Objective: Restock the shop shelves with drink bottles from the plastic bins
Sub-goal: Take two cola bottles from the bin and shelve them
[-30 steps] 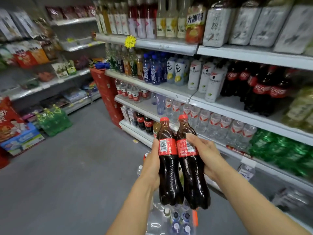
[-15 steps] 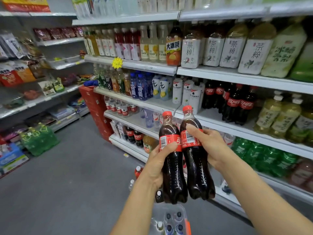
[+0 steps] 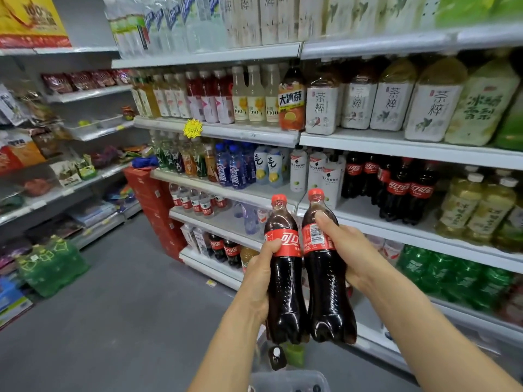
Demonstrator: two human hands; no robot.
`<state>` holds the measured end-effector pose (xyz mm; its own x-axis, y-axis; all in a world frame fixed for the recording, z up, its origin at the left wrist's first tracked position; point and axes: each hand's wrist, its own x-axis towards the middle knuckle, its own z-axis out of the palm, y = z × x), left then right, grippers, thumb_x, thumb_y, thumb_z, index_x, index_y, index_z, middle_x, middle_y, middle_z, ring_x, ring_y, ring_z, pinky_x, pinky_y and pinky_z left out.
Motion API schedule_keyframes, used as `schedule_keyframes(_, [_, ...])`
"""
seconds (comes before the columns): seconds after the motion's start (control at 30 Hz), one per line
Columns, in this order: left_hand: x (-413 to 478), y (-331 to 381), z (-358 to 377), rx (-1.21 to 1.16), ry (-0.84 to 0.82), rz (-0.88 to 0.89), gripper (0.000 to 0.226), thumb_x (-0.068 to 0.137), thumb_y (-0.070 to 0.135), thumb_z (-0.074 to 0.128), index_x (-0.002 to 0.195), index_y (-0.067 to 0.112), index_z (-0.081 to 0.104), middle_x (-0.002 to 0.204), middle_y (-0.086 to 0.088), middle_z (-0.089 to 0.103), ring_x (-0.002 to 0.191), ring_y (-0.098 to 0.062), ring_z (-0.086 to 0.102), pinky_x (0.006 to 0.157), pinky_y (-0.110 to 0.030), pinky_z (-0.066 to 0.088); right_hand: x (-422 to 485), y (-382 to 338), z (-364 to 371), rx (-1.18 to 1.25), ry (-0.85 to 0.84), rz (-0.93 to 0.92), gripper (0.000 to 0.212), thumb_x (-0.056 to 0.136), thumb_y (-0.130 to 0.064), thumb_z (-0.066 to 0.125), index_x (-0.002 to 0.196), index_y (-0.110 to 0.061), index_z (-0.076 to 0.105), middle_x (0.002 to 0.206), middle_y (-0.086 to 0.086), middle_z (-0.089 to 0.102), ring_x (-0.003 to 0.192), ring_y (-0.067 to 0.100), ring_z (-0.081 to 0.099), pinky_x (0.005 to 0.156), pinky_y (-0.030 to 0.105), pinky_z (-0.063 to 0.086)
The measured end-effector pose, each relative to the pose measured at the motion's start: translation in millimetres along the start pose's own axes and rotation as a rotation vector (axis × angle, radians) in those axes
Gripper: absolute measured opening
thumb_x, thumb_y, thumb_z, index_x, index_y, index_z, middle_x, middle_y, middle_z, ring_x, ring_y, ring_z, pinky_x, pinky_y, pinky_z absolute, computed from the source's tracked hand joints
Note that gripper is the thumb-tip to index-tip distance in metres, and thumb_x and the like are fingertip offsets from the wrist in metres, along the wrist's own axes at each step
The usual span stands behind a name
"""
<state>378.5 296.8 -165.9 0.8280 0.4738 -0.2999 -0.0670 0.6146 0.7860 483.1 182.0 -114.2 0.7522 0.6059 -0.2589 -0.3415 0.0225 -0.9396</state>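
Note:
I hold two upright cola bottles with red caps and red labels side by side in front of the drink shelves. My left hand (image 3: 259,274) grips the left cola bottle (image 3: 284,281) around its waist. My right hand (image 3: 346,251) grips the right cola bottle (image 3: 325,290), with the thumb over the label. Both bottles touch each other. A row of matching cola bottles (image 3: 396,185) stands on the white shelf (image 3: 365,215) just above and right of them. The rim of a clear plastic bin (image 3: 288,379) shows at the bottom edge.
White shelving runs along the right with tea bottles (image 3: 390,104), blue drinks (image 3: 230,168), green bottles (image 3: 452,274) and water. Red crates (image 3: 154,205) stack at the shelf's end. Snack shelves line the left wall. A green shrink-wrapped pack (image 3: 51,264) sits on the grey floor.
Both hands have lifted the two cola bottles higher and the view has tilted up, so upper shelves show. The bin has dropped almost out of view.

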Motion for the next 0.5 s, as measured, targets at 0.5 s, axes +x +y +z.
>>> schedule_keyframes(0.5, [63.5,20.4,-10.1,-0.022,-0.203,-0.123,0.05,0.081,0.048,0.057,0.102,0.005,0.07,0.087,-0.019,0.071,0.074,-0.028,0.07,0.069,-0.035,0.057,41.8,-3.8,4.1,-0.289,-0.033,-0.076,0.032,0.071,0.002,0.079,0.102,0.002,0.068,0.096,0.021,0.074,0.083,0.028,0.073,0.078,0.036,0.057])
